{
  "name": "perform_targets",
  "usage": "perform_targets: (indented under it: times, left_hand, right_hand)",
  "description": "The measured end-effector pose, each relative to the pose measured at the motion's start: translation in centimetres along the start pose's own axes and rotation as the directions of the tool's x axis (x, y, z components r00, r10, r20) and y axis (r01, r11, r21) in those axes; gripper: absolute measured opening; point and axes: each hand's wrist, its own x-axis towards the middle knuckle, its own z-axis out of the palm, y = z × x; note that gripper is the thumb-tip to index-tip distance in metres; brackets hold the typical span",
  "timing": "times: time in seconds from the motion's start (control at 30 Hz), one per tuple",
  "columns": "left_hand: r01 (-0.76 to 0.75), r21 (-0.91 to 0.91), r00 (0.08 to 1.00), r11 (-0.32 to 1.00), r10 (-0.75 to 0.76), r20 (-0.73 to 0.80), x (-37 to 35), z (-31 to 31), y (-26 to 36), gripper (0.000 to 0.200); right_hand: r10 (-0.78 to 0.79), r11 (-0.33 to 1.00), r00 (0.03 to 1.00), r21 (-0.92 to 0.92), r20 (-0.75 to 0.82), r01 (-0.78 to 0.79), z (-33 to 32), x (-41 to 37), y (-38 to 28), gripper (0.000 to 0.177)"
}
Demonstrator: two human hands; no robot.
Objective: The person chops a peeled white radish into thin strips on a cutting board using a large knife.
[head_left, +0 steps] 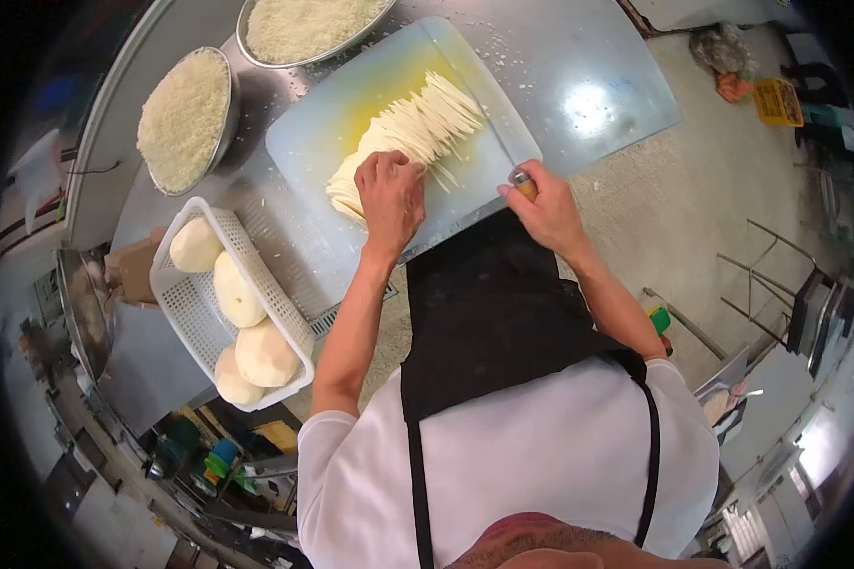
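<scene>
Many strips (429,121), likely slippery, best pinned from above, are touched by left fingers (387,165), a handle (524,185) clasped by right fingers (542,177).

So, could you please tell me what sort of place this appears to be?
Probably a commercial kitchen, judging by the grey metal worktop, two silvery metal bowls heaped with finely cut pale food, and the white perforated plastic basket of peeled, pale, rounded produce.

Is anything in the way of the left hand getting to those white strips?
No, nothing I can see. The left hand rests right on the cut strips on the cutting board. The white basket sits off to the left.
</scene>
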Motion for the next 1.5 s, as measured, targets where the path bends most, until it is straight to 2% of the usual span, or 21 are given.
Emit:
perform_targets:
  times: [0.07, 0.1, 0.17, 0.2, 0.27, 0.3, 0.37, 0.4, 0.47, 0.5, 0.53, 0.57, 0.7, 0.77, 0.87, 1.0, 1.1, 1.17, 1.27, 1.37, 1.5]
  left_hand:
    - [-0.03, 0.057, 0.999, 0.998, 0.028, 0.027, -1.1, 0.2, 0.3, 0.05]
    - [-0.03, 0.05, 0.999, 0.998, 0.029, 0.028, -1.0, 0.3, 0.6, 0.05]
    - [0.088, -0.014, 0.987, 0.996, -0.089, -0.135, -0.2, 0.5, 0.6, 0.053]
    - [0.08, -0.021, 0.987, 0.997, -0.082, -0.136, 0.3, 0.7, 0.4, 0.053]
    - [0.142, 0.04, 0.977, 0.989, -0.134, -0.165, 1.5, 0.9, -0.1, 0.048]
    - [0.149, 0.035, 0.976, 0.988, -0.141, -0.166, 1.6, 0.8, -0.3, 0.048]
    - [0.06, 0.044, 0.98, 0.997, -0.051, -0.191, 1.9, 0.0, -1.2, 0.039]
    - [0.06, 0.049, 0.979, 0.997, -0.049, -0.199, 1.8, -0.3, -2.2, 0.039]
    - [0.157, 0.056, 0.959, 0.986, -0.139, -0.246, 0.4, -0.4, -4.2, 0.032]
    - [0.16, 0.055, 0.96, 0.986, -0.142, -0.239, 0.2, -0.2, -4.9, 0.032]
    - [0.101, -0.007, 0.972, 0.995, -0.101, -0.214, -0.1, 0.1, -5.4, 0.03]
    - [0.043, -0.07, 0.979, 0.997, -0.056, -0.198, -0.3, 0.4, -5.7, 0.029]
    - [0.028, 0.029, 0.992, 0.999, -0.024, -0.127, 1.1, 0.3, -4.6, 0.034]
    - [0.052, 0.121, 0.994, 0.991, -0.04, -0.1, 1.2, 0.3, -4.3, 0.039]
    - [0.061, 0.157, 0.998, 0.986, -0.059, -0.018, 1.7, 0.1, -4.3, 0.038]
    - [0.086, 0.143, 0.996, 0.986, -0.089, 0.018, 1.9, 0.2, -4.5, 0.04]
    - [0.082, 0.147, 0.996, 0.986, -0.086, 0.024, 1.8, 0.3, -4.6, 0.04]
    - [0.09, 0.136, 0.995, 0.987, -0.096, 0.037, 2.1, 0.0, -4.4, 0.039]
    - [0.121, 0.143, 0.989, 0.982, -0.132, 0.071, 2.3, -0.3, -4.2, 0.039]
    - [0.102, 0.099, 0.995, 0.99, -0.102, -0.005, 2.2, -0.3, -4.1, 0.038]
    - [0.095, 0.093, 0.995, 0.991, -0.096, 0.011, 1.9, -0.1, -4.7, 0.039]
  right_hand:
    - [-0.125, 0.963, 0.983, -0.256, -0.134, 0.088, -0.5, 0.1, 0.4, 0.027]
    - [-0.122, 0.962, 0.983, -0.261, -0.136, 0.083, -0.5, 0.3, 0.6, 0.027]
    - [-0.126, 0.919, 0.989, -0.384, -0.082, 0.086, -0.4, 0.4, 1.1, 0.034]
    - [-0.126, 0.918, 0.988, -0.389, -0.091, 0.081, -0.2, 0.3, 1.2, 0.034]
    - [0.016, 0.945, 1.0, -0.326, 0.0, -0.015, 0.3, 0.4, 1.2, 0.041]
    - [0.017, 0.943, 1.0, -0.332, 0.005, -0.015, 0.1, 0.4, 0.5, 0.041]
    - [0.159, 0.929, 0.974, -0.31, -0.159, -0.203, -0.2, 0.5, -1.2, 0.047]
    - [0.15, 0.931, 0.976, -0.31, -0.157, -0.193, -0.4, 0.6, -1.2, 0.047]
    - [-0.073, 0.948, 0.994, -0.314, -0.076, 0.046, -0.7, -0.2, -0.6, 0.05]
    - [-0.065, 0.949, 0.995, -0.314, -0.074, 0.038, -0.6, -0.8, -1.7, 0.05]
    - [0.127, 0.982, 0.99, -0.148, 0.052, -0.119, -0.6, -1.5, -3.9, 0.05]
    - [0.285, 0.957, 0.937, -0.002, 0.203, -0.291, -0.3, -1.8, -5.2, 0.05]
    - [0.195, 0.976, 0.943, 0.043, 0.27, -0.214, 2.2, -2.2, -5.6, 0.047]
    - [0.17, 0.985, 0.942, -0.065, 0.29, -0.158, 2.7, -2.2, -6.5, 0.042]
    - [0.132, 0.991, 0.945, -0.058, 0.3, -0.12, 3.1, -2.0, -7.2, 0.04]
    - [0.195, 0.978, 0.922, -0.135, 0.335, -0.158, 2.8, -1.4, -8.2, 0.039]
    - [0.148, 0.979, 0.937, -0.184, 0.315, -0.093, 2.9, -0.9, -8.5, 0.04]
    - [0.052, 0.982, 0.946, -0.188, 0.319, 0.009, 3.9, 1.0, -7.5, 0.043]
    - [0.072, 0.982, 0.944, -0.191, 0.323, -0.009, 7.5, 4.3, -4.5, 0.044]
    - [0.136, 0.979, 0.923, -0.189, 0.361, -0.071, 6.5, 4.7, -6.1, 0.045]
    - [0.103, 0.975, 0.943, -0.218, 0.317, -0.034, 5.8, 2.7, -7.9, 0.045]
